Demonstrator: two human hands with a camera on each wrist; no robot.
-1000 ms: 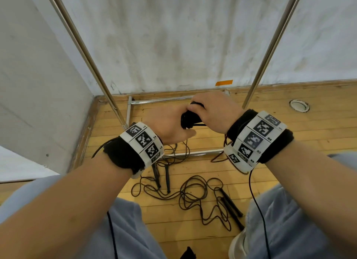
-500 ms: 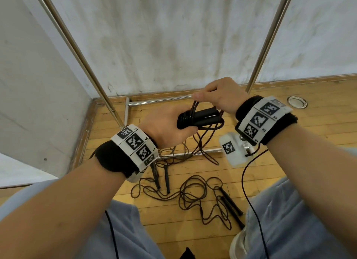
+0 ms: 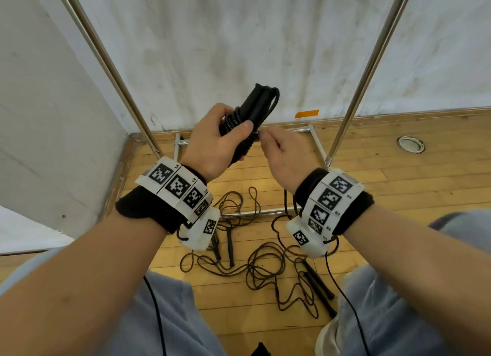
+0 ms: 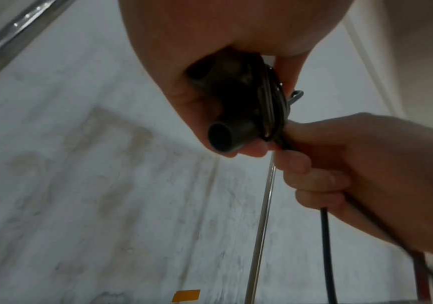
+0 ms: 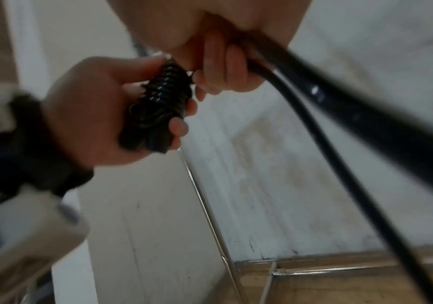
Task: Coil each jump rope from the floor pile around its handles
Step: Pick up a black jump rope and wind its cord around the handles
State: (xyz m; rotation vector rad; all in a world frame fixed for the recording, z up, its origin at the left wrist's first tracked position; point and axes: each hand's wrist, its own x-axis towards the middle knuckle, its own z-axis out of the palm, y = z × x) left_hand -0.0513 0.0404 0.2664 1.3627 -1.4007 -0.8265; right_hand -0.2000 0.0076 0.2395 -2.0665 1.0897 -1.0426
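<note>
The left hand (image 3: 212,140) grips a black jump rope bundle (image 3: 249,113) held up before the far wall, mostly coiled round its paired handles, the right hand's (image 3: 288,156) fingers pinching its last cord, while two more tangled dark ropes (image 3: 265,265) lie uncoiled on the wooden floor (image 3: 398,185) below

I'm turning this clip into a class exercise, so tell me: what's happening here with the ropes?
A person is winding a black jump rope into a bundle. The left hand grips the two handles, already wrapped in many turns of cord. The right hand pinches the cord right beside the bundle, its fingers curled round it. More ropes lie loose and tangled on the wooden floor below, not yet coiled.
</note>
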